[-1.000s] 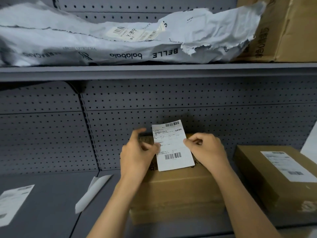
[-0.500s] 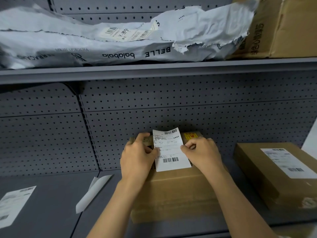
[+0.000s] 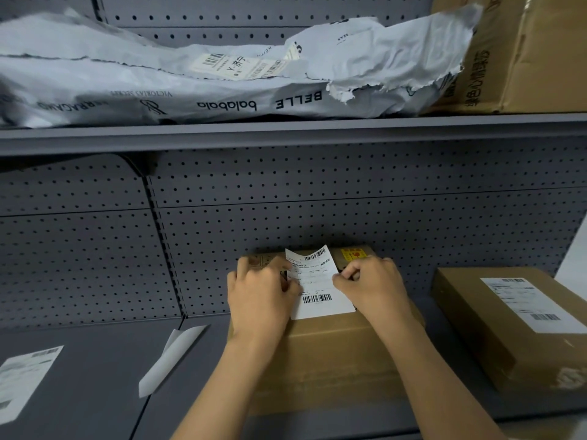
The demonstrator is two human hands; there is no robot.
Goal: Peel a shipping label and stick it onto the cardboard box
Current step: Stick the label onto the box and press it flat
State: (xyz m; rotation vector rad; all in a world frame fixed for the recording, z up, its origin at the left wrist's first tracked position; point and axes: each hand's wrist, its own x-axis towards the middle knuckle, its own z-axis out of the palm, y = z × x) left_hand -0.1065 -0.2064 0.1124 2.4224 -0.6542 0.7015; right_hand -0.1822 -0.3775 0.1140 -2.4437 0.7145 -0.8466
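A white shipping label (image 3: 319,287) with barcodes lies low over the top of a brown cardboard box (image 3: 330,354) on the grey shelf. Its near edge rests on the box top and its far end curls upward. My left hand (image 3: 262,300) pinches the label's left edge and my right hand (image 3: 371,285) pinches its right edge. A yellow sticker (image 3: 353,255) shows on the box's far right corner, behind the label.
A second box (image 3: 495,338) with a label on it stands at the right. A curled white backing strip (image 3: 171,357) and another label sheet (image 3: 22,376) lie on the shelf at the left. The upper shelf (image 3: 286,131) holds torn grey mailer bags (image 3: 190,87) and a carton (image 3: 533,52).
Both hands have lowered the label from an upright hold down toward the box top. Its lower edge now lies on the cardboard.
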